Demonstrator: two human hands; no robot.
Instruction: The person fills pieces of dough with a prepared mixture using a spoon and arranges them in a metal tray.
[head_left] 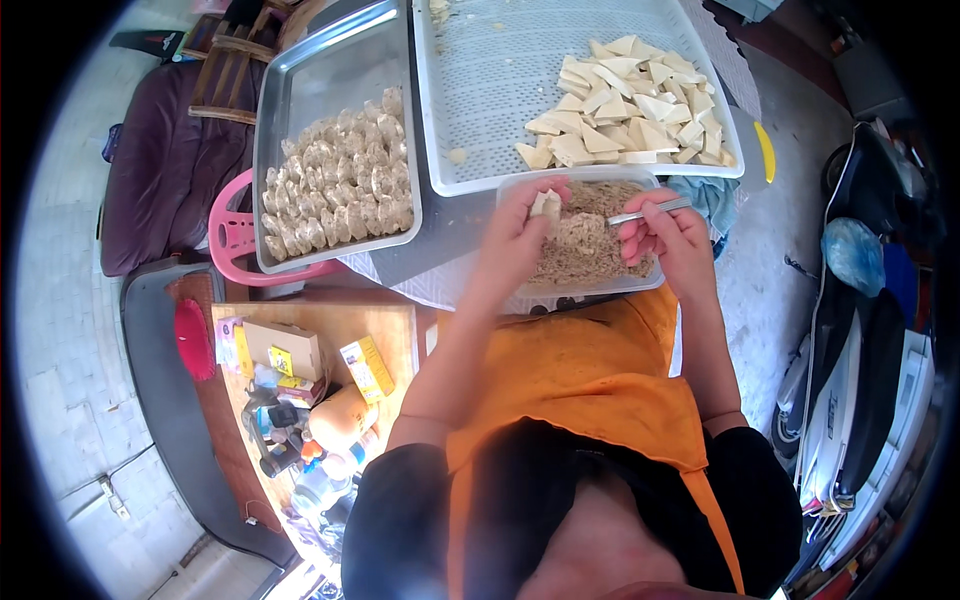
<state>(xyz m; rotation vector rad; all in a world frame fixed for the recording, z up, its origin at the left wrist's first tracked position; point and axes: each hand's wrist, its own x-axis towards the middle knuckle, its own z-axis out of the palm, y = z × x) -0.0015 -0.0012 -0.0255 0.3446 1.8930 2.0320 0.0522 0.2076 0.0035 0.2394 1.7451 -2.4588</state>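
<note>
My left hand [517,232] pinches a pale tofu piece [546,207] over the left side of a clear plastic tub [648,284]. Brownish minced filling [585,236] lies in the tub, heaped in the middle. In my right hand [668,240] is a slim metal utensil [655,209], its inner end just above the filling; whether it is a spoon or a fork I cannot tell. Just beyond the tub, a white perforated tray [480,110] holds a pile of cut tofu triangles [630,105]. To the left, several rows of filled pieces [345,175] sit in a metal tray [330,75].
A pink plastic stool [228,232] shows under the metal tray. Boxes and bottles crowd a wooden table [400,325] at lower left. A blue-grey cloth [708,200] lies right of the tub. Scooters [840,400] stand along the right side.
</note>
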